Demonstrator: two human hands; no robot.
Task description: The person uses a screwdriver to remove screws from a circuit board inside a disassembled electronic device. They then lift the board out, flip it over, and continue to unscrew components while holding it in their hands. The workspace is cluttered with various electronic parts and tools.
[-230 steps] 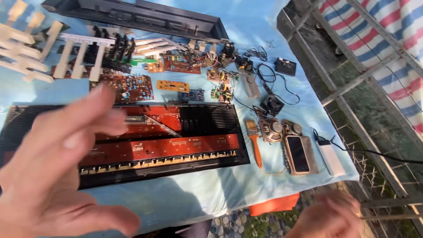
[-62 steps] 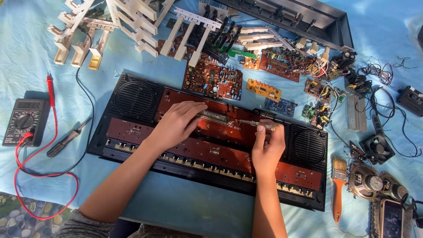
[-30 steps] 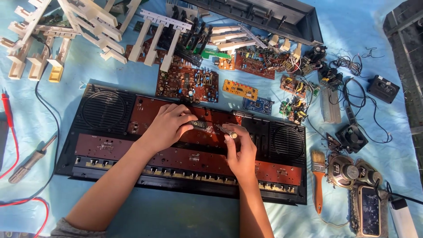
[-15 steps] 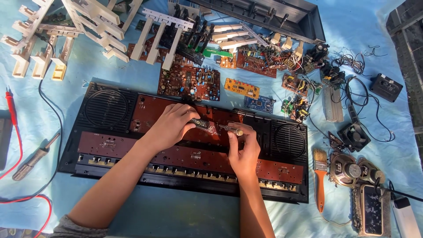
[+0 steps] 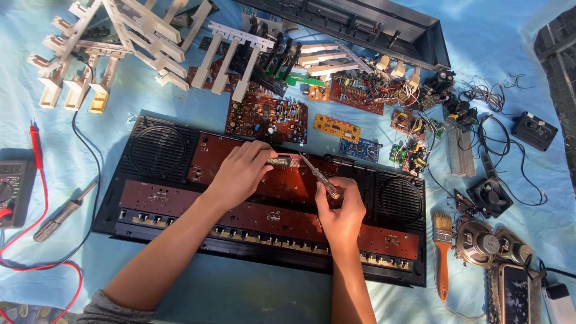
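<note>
Opened keyboard chassis [image 5: 180, 198] lies mid-frame on blue cloth [image 5: 252, 294], brown circuit board [image 5: 282, 210] exposed. Left hand [image 5: 240, 174] curled, fingers pinching small component [image 5: 282, 161] at frame center. Right hand [image 5: 341, 210] closed around screwdriver [image 5: 318, 175], tip touching that component. Paintbrush [image 5: 443, 252] lower right, multimeter [image 5: 12, 192] far left.

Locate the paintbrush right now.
Head view, right side: the paintbrush lies on the blue cloth just right of the opened keyboard case, with the loose speakers beside it, clear of both hands.
</note>
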